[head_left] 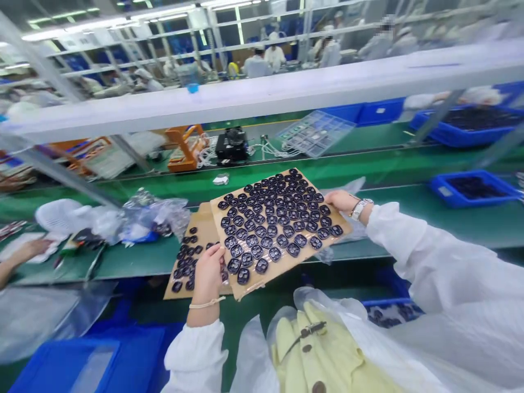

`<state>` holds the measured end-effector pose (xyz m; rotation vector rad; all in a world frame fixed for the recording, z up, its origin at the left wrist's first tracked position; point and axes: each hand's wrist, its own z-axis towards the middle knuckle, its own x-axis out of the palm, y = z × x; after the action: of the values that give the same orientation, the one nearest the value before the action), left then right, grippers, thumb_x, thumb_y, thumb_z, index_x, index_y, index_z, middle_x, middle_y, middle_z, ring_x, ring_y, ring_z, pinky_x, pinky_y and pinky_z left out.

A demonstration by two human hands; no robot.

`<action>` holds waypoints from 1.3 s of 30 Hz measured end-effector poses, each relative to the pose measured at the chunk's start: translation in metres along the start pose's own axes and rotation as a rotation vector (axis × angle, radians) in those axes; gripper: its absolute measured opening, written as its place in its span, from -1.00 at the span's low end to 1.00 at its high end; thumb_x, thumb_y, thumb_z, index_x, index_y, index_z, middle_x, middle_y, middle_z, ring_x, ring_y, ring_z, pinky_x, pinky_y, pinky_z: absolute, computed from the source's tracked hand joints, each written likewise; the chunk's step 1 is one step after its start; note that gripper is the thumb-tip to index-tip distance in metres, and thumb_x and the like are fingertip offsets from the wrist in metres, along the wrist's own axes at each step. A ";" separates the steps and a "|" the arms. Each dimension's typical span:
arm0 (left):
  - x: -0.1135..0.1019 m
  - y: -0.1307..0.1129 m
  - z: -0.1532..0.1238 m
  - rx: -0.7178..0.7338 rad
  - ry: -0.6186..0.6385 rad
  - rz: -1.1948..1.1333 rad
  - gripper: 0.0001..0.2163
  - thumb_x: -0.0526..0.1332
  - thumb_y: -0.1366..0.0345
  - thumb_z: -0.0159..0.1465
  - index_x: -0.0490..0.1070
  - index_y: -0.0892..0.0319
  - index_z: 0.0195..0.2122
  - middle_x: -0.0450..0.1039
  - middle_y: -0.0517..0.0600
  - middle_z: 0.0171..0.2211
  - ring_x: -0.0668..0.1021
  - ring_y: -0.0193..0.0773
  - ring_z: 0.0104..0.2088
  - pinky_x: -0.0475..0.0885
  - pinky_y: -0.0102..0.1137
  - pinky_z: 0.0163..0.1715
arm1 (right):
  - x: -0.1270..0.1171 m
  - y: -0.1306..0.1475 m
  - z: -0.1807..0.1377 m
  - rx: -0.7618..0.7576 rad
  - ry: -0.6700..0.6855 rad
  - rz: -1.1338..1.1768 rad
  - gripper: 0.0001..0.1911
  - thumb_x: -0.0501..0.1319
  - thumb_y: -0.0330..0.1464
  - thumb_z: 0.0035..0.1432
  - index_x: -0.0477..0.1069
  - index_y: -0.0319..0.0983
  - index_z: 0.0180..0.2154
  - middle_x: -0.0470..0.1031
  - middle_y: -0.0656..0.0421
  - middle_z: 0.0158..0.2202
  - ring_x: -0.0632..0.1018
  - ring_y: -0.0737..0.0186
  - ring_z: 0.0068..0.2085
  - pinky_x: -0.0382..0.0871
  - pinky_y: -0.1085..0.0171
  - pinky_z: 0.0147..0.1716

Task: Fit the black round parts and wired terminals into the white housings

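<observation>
Fingers: left hand (208, 273) and right hand (346, 202) pinching opposite edges of a cardboard sheet (266, 278)
Load: black moulded parts (266, 218) in rows
Beneath: second cardboard sheet (200, 224), green desk (131, 262)

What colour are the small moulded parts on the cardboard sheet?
The moulded parts look glossy blue-black, seen best in the head view.

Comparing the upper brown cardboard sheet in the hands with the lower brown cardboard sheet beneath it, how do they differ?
The upper brown cardboard sheet overlaps the lower brown cardboard sheet, leaving the lower one partly hidden. The upper sheet shows many black moulded parts in dense rows; the lower sheet shows far fewer. The right hand holds only the upper sheet, while the left hand is over both. Both are brown cardboard carrying similar black parts.
</observation>
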<state>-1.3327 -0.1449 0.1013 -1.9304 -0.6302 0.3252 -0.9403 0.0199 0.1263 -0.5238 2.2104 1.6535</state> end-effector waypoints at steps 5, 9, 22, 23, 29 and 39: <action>0.105 0.002 0.008 0.004 0.227 0.127 -0.85 0.14 0.27 0.25 0.35 0.27 -0.28 0.33 -0.13 -0.50 0.34 -0.49 -0.62 0.30 -0.53 -0.65 | -0.091 -0.065 -0.037 0.174 -0.111 0.072 -0.75 0.11 -0.27 0.21 0.36 -0.35 -0.35 0.38 0.24 -0.47 0.41 0.44 -0.50 0.35 0.39 -0.49; 0.197 0.017 0.001 -0.005 0.418 0.220 -0.84 0.14 0.27 0.25 0.36 0.27 -0.27 0.35 -0.11 -0.46 0.37 -0.47 -0.58 0.33 -0.52 -0.62 | -0.159 -0.121 -0.069 0.268 -0.250 0.158 -0.75 0.10 -0.26 0.22 0.36 -0.34 -0.33 0.38 0.23 -0.45 0.41 0.44 -0.49 0.36 0.38 -0.48; 0.427 0.086 -0.063 -0.046 0.784 0.378 -0.84 0.14 0.26 0.25 0.36 0.27 -0.31 0.32 -0.14 -0.52 0.34 -0.48 -0.62 0.29 -0.52 -0.64 | -0.321 -0.242 -0.138 0.424 -0.622 0.331 -0.78 0.12 -0.30 0.19 0.36 -0.33 -0.41 0.38 0.26 -0.52 0.40 0.44 -0.53 0.33 0.38 -0.49; 0.437 0.086 -0.065 -0.041 0.804 0.389 -0.84 0.14 0.26 0.24 0.36 0.27 -0.31 0.32 -0.14 -0.52 0.34 -0.48 -0.62 0.29 -0.52 -0.64 | -0.327 -0.246 -0.140 0.432 -0.643 0.345 -0.78 0.13 -0.30 0.19 0.37 -0.32 -0.41 0.39 0.25 -0.52 0.40 0.44 -0.53 0.33 0.38 -0.48; 0.498 0.076 -0.062 0.001 0.931 0.485 -0.83 0.14 0.25 0.24 0.37 0.27 -0.30 0.35 -0.13 -0.51 0.37 -0.46 -0.60 0.33 -0.49 -0.60 | -0.338 -0.265 -0.148 0.483 -0.782 0.462 -0.76 0.12 -0.27 0.20 0.38 -0.33 -0.36 0.41 0.23 -0.48 0.42 0.43 -0.50 0.35 0.36 -0.46; 0.601 0.076 -0.060 0.012 1.137 0.606 -0.77 0.14 0.21 0.24 0.36 0.26 -0.18 0.42 0.00 -0.28 0.48 -0.33 -0.38 0.45 -0.36 -0.41 | -0.336 -0.293 -0.159 0.533 -0.973 0.595 -0.75 0.09 -0.27 0.23 0.35 -0.34 -0.22 0.41 0.19 -0.36 0.44 0.41 -0.43 0.39 0.34 -0.43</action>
<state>-0.7859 0.1218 0.0909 -1.8854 0.6999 -0.4092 -0.5126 -0.1771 0.0806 0.9556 1.9177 1.0396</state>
